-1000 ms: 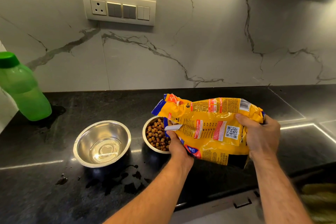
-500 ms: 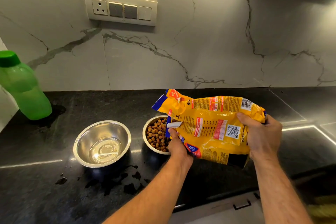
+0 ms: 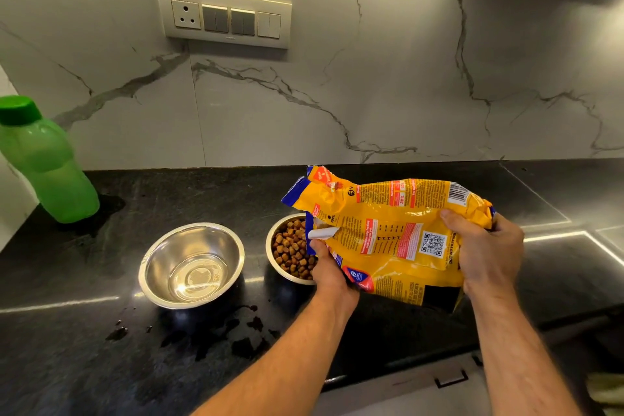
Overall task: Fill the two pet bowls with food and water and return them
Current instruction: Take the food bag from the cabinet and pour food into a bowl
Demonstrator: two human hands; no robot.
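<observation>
Two steel bowls stand side by side on the black counter. The left bowl (image 3: 191,265) holds a little clear water. The right bowl (image 3: 283,248) holds brown kibble and is partly hidden by a yellow pet food bag (image 3: 388,233) held above and to its right. My left hand (image 3: 329,268) pinches the bag near its torn open end, just over the kibble bowl. My right hand (image 3: 486,253) grips the bag's other end. The bag lies roughly level, its mouth pointing left and slightly up.
A green water bottle (image 3: 44,162) with its cap on stands at the far left against the wall. Water drops and splashes (image 3: 216,334) lie on the counter (image 3: 101,280) in front of the bowls. A switch panel (image 3: 224,15) is on the marble wall.
The bag's open end has risen a little away from the kibble bowl. Both hands keep their hold and have barely moved.
</observation>
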